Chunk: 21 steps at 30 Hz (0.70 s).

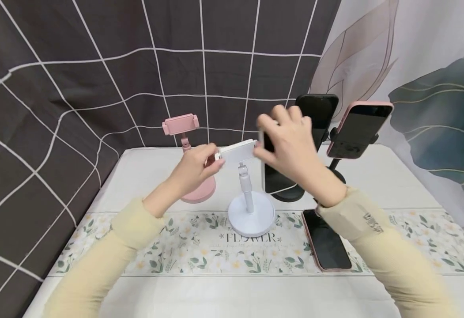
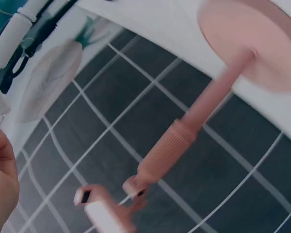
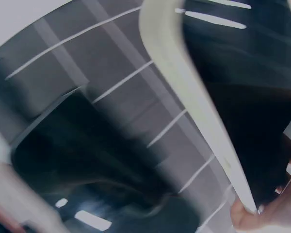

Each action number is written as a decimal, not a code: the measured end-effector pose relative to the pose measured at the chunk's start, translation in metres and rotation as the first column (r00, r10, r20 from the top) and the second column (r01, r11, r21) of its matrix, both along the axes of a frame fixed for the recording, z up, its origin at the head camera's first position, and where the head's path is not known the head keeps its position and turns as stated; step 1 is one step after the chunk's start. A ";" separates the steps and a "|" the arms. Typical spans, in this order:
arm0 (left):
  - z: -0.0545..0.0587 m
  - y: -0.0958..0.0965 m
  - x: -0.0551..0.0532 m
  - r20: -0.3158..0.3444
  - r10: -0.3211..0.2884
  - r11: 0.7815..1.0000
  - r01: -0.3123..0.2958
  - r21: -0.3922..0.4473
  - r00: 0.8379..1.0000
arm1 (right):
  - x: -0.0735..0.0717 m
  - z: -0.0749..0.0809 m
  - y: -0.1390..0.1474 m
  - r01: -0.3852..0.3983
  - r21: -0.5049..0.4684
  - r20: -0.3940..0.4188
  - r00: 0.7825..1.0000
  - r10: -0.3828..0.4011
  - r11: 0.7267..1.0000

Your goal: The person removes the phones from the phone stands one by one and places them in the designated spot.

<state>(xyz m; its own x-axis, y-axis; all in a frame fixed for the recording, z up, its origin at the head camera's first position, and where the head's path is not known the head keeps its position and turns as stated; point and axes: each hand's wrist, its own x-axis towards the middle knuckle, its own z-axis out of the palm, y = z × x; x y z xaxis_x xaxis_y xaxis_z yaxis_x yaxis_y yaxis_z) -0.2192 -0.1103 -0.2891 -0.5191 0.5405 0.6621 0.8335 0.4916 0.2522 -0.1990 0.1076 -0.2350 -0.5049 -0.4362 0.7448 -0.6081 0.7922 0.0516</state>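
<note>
A white phone stand (image 1: 247, 194) is upright on the table, its clamp (image 1: 237, 152) tilted, right end higher. My left hand (image 1: 192, 168) pinches the left end of that clamp between thumb and fingers; in the left wrist view only part of the left hand (image 2: 4, 189) shows. My right hand (image 1: 289, 141) grips a phone with a pale edge (image 1: 273, 176), its dark screen partly hidden behind the hand. The right thumb is close to the clamp's right end; whether it touches cannot be told. This phone (image 3: 199, 111) fills the right side of the right wrist view.
Behind my left hand stands a pink phone stand (image 1: 181, 124). To the right, a black phone (image 1: 319, 110) and a pink-edged phone (image 1: 359, 130) sit in dark stands. Another pink-edged phone (image 1: 327, 243) lies on the flowered runner (image 1: 176, 260). A dark gridded cloth (image 1: 136, 75) hangs behind.
</note>
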 end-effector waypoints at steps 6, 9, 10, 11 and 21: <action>0.002 -0.001 0.001 -0.017 -0.003 1.000 0.003 -0.017 1.000 | -0.001 -0.003 0.011 -0.003 -0.075 0.054 0.998 0.007 0.997; 0.002 0.000 0.001 0.012 0.031 0.999 -0.031 -0.030 0.999 | 0.004 -0.002 0.007 -0.031 -0.081 0.053 0.998 0.036 0.996; 0.002 -0.001 0.000 0.013 0.046 0.998 -0.045 -0.034 0.999 | 0.006 -0.002 0.005 -0.042 -0.080 0.050 0.998 0.046 0.996; 0.001 -0.001 0.000 0.012 0.055 0.998 -0.054 -0.035 0.998 | 0.007 -0.001 0.004 -0.049 -0.079 0.046 0.998 0.053 0.996; 0.000 -0.002 -0.005 -0.054 0.045 0.999 -0.046 -0.026 0.998 | 0.011 -0.004 0.001 -0.053 -0.073 0.038 0.998 0.055 0.996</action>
<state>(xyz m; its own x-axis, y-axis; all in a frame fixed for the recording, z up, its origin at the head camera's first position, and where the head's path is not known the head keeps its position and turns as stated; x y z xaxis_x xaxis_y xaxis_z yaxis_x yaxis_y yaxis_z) -0.2245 -0.1125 -0.2893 -0.5080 0.5357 0.6746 0.8220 0.5354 0.1938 -0.1883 0.1082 -0.2393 -0.5123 -0.4099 0.7547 -0.6506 0.7589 -0.0294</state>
